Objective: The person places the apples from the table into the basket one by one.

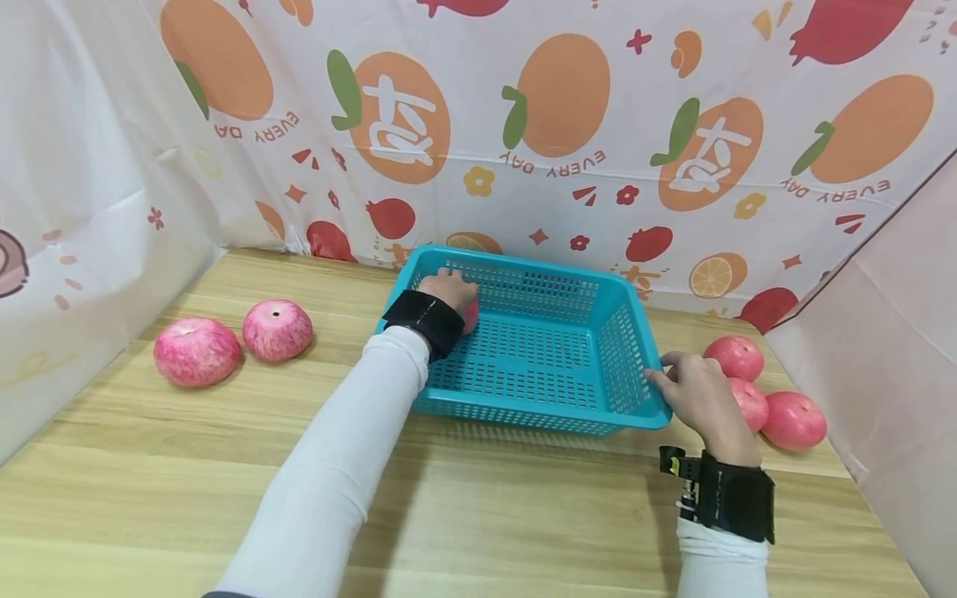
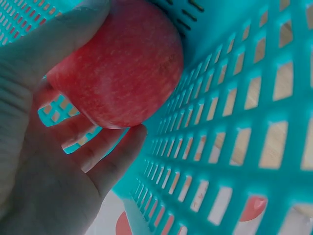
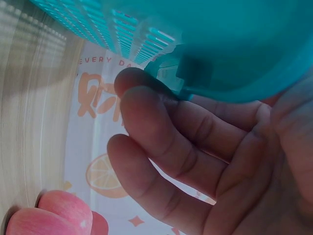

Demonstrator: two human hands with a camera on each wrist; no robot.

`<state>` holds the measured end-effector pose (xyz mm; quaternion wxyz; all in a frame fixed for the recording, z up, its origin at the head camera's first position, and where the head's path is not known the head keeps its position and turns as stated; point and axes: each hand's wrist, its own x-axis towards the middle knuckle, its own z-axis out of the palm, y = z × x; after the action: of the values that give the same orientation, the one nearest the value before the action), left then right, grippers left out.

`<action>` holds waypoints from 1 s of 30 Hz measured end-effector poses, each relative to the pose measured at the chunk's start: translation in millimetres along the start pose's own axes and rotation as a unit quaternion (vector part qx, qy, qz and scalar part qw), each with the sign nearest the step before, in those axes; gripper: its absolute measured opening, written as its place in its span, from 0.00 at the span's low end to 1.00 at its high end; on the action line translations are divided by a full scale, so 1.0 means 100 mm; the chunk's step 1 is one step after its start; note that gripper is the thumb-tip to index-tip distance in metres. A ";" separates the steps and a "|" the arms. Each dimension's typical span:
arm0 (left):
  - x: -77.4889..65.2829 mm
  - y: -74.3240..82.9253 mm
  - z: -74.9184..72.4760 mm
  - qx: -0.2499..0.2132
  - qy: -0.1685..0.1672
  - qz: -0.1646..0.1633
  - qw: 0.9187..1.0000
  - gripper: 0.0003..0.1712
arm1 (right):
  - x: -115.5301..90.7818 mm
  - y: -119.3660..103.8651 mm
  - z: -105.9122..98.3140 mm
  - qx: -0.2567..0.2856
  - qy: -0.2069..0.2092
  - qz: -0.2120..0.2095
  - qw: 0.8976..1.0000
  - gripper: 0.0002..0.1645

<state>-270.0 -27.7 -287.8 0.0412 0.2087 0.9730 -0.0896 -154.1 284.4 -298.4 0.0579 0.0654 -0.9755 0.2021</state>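
Grasping a red apple [image 2: 127,63] with the left hand [image 1: 446,287] inside the turquoise basket [image 1: 516,365], near its left end (curling thumb and fingers round it); gripping the basket's right rim with the right hand [image 1: 703,399]; having three more apples [image 1: 736,359] beside that hand, two mottled fruits [image 1: 197,352] farther left.
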 end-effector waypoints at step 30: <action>0.05 -0.23 -0.38 -0.124 0.015 0.053 0.991 0.44 | 0.00 -0.01 0.00 0.002 -0.003 0.002 1.000 0.24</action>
<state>-285.7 -39.1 -247.1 0.0572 0.2542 0.9647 0.0370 -153.4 283.2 -297.7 0.0547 0.0640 -0.9753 0.2040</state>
